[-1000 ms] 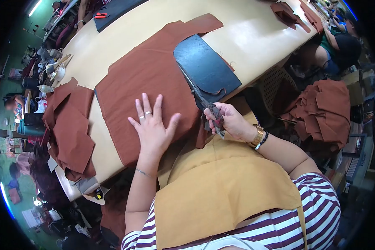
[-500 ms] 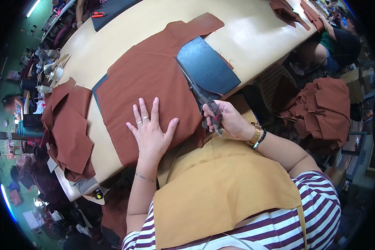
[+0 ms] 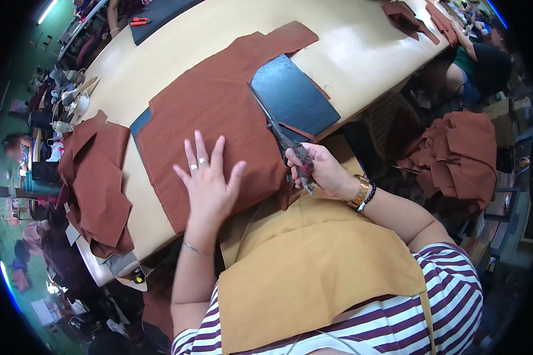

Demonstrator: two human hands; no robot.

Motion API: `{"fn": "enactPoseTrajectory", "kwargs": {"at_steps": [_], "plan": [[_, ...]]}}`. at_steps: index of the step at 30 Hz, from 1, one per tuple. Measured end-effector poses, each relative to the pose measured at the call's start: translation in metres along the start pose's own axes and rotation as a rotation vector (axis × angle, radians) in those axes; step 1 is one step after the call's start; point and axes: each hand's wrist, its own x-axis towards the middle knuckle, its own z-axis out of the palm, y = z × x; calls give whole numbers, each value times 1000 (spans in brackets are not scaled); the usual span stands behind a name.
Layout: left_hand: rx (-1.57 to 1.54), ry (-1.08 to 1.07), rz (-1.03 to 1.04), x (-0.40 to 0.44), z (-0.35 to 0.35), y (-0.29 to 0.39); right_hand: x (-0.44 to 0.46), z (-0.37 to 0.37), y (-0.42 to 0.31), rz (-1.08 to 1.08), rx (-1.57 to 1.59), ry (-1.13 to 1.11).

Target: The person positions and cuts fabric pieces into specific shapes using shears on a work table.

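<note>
The brown cloth [image 3: 213,106] lies spread on the table [image 3: 355,41] in front of the person, under the left hand [image 3: 208,180], whose fingers are spread wide apart with nothing gripped between them; how firmly the palm presses cannot be told. The right hand [image 3: 324,171] is closed around the wrapped handle of a pair of scissors [image 3: 268,111], at the cloth's lower right edge. The blades point up and away along that edge, between the cloth and a dark blue sheet [image 3: 296,94]; whether they are parted is not clear. A narrow brown strip [image 3: 297,131] lies across the sheet just beside the scissors, and another dark edge [image 3: 141,125] shows from under the cloth on the left. A heap of brown pieces [image 3: 100,183] rests at the table's left side, near the cloth but apart from it. Farther off, a red-handled tool [image 3: 140,21] lies on a dark mat [image 3: 166,18], close to another person's arm [image 3: 114,21]. The tabletop is pale and smooth. To the right stand a perforated chair [image 3: 380,112] and a large brown bundle [image 3: 462,154], with another person [image 3: 479,65] beyond.
</note>
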Motion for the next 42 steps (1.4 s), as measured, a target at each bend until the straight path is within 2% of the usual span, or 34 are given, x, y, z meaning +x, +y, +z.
{"fn": "enactPoseTrajectory", "kwargs": {"at_steps": [4,8,16,23,32,35,42], "plan": [[-74,64,239,51,-3,-38,0,0,-3,61,-56,36],[-8,-56,133,48,3,-30,1,-1,6,5,28,30],[-35,-5,-36,15,10,1,-1,-8,8,-13,-30,-59],[-22,-18,-48,7,10,11,0,-5,1,28,-10,-38],[-2,5,-94,6,13,15,-2,-3,13,-37,36,-7],[-8,5,-95,5,13,15,-3,-7,8,47,103,-24],[-14,-12,-87,2,11,14,-8,-9,-9,23,-118,-11]]}}
